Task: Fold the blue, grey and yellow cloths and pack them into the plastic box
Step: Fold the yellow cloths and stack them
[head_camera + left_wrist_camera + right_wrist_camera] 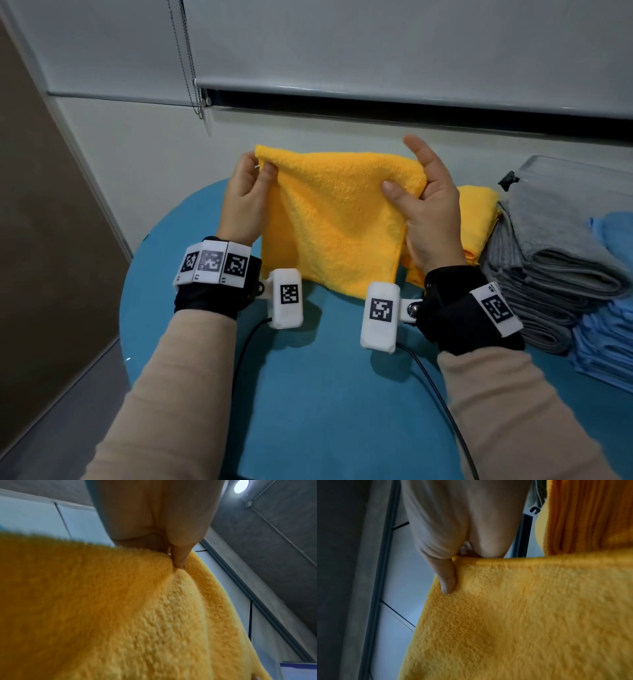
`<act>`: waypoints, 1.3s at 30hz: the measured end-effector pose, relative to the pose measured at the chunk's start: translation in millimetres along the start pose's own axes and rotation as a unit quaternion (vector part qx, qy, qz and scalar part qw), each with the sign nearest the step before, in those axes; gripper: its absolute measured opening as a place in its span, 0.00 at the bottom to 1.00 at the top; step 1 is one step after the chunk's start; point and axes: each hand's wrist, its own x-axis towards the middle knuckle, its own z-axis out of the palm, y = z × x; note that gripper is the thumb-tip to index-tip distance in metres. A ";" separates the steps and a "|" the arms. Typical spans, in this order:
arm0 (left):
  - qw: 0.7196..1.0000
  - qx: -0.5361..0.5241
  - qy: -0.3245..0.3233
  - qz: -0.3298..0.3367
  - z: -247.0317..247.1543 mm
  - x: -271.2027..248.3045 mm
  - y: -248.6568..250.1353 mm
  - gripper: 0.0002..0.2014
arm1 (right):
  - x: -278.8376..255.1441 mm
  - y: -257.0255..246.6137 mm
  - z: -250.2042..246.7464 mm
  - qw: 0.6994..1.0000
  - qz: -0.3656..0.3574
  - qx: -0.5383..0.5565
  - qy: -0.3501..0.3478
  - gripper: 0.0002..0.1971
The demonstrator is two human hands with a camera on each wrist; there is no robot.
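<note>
A yellow cloth (pixel 329 222) hangs doubled over above the round blue table (pixel 308 394), its lower edge near the tabletop. My left hand (pixel 251 181) pinches its top left corner between thumb and fingers; the left wrist view shows the pinch on the yellow cloth (pixel 137 608). My right hand (pixel 421 195) grips the top right corner, thumb on the front of the cloth, index finger raised free. The right wrist view shows the thumb (pixel 447 580) pressed on the yellow cloth (pixel 522 615). The plastic box (pixel 561 171) stands at the right with grey cloth inside.
More yellow cloth (pixel 479 219) lies behind my right hand. A stack of folded grey cloths (pixel 534 284) and a pile of blue cloths (pixel 606 335) sit at the table's right edge. A wall and a window blind with a bead chain (pixel 191 68) stand behind.
</note>
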 end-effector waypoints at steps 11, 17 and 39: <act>0.997 -0.024 -0.055 -0.045 1.8 -5.7 3.1 0.06 | 0.6 -1.9 -2.3 0.999 -0.016 -0.028 0.026 0.33; 0.998 -0.054 -0.008 -0.019 -3.1 -3.4 2.8 0.07 | 2.0 -4.8 -8.6 0.987 -0.079 -0.116 0.079 0.23; 0.826 0.314 -0.178 -0.434 -38.9 -7.4 -30.3 0.43 | -11.3 23.1 -15.8 0.816 0.388 -0.325 -0.279 0.53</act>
